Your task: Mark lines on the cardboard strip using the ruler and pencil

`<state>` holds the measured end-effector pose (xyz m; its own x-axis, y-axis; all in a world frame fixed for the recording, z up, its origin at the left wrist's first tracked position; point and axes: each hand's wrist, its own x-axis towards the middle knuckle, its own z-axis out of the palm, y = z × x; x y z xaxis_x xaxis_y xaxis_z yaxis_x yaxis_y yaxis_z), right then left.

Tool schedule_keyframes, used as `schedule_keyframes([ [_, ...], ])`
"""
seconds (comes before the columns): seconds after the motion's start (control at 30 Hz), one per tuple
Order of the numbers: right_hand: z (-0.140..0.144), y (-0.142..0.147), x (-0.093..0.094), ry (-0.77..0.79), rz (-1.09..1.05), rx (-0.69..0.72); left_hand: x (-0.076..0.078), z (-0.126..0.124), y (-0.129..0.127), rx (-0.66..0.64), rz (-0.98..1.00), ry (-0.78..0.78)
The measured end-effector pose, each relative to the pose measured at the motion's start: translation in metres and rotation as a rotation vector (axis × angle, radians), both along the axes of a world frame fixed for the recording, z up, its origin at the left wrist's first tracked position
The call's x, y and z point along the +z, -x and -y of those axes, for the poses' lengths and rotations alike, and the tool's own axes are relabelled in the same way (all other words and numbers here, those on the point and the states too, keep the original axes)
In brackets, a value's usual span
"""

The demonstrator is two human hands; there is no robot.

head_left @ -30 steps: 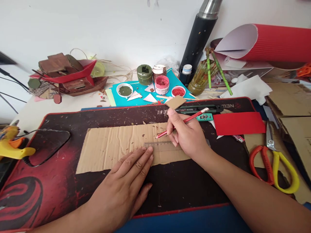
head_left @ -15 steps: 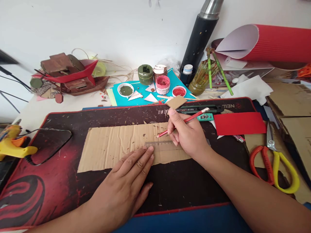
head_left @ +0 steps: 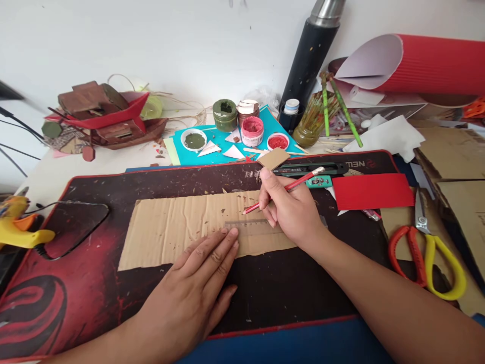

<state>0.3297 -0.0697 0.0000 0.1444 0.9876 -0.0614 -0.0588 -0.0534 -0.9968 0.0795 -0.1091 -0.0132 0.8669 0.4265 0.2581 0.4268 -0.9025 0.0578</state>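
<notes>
A torn-edged strip of brown cardboard (head_left: 162,227) lies across the dark desk mat (head_left: 273,288). On its right part rests a clear ruler (head_left: 252,227), its right portion hidden under my right hand. My left hand (head_left: 200,278) lies flat, fingers stretched out, with the fingertips on the ruler's left end and the cardboard. Between thumb and fingers, my right hand (head_left: 290,207) grips a red pencil (head_left: 303,179); its tip points down-left, just above the ruler's upper edge. Whether the tip touches the cardboard I cannot tell.
Scissors (head_left: 422,227) and a red corrugated sheet (head_left: 373,192) lie at right. A utility knife (head_left: 329,169) lies behind my right hand. Open paint jars (head_left: 225,115) stand at the back, near a leaning thermos (head_left: 310,55). A glue gun (head_left: 26,232) and a model boat (head_left: 109,121) are left.
The whole view has shifted very slightly. Both hands, the pencil, the ruler and the cardboard keep practically the same places relative to one another.
</notes>
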Motion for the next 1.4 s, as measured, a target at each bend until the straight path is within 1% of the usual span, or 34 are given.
schedule_keyframes([
  [0.3, 0.0004, 0.0009, 0.0032, -0.014, 0.025, -0.008, -0.0002, 0.0001, 0.0003, -0.001, -0.012, -0.004],
  [0.57, 0.0002, 0.0012, 0.0024, -0.024, 0.025, -0.003, -0.0006, -0.0001, 0.0003, -0.005, -0.014, 0.0],
  [0.73, 0.0001, 0.0008, 0.0012, -0.011, 0.025, -0.001, -0.0012, 0.0, 0.0005, 0.005, 0.017, 0.028],
  [0.93, 0.0001, 0.0015, 0.0017, -0.013, 0.003, -0.002, 0.0001, -0.0004, -0.0002, -0.011, 0.003, -0.003],
  [1.2, -0.0001, 0.0013, 0.0014, 0.008, 0.02, -0.006, -0.0001, -0.0004, -0.0005, -0.002, 0.012, 0.008],
  [1.4, -0.0018, 0.0013, -0.0005, -0.029, 0.014, -0.001, -0.0005, -0.0003, -0.0003, -0.006, 0.015, -0.003],
])
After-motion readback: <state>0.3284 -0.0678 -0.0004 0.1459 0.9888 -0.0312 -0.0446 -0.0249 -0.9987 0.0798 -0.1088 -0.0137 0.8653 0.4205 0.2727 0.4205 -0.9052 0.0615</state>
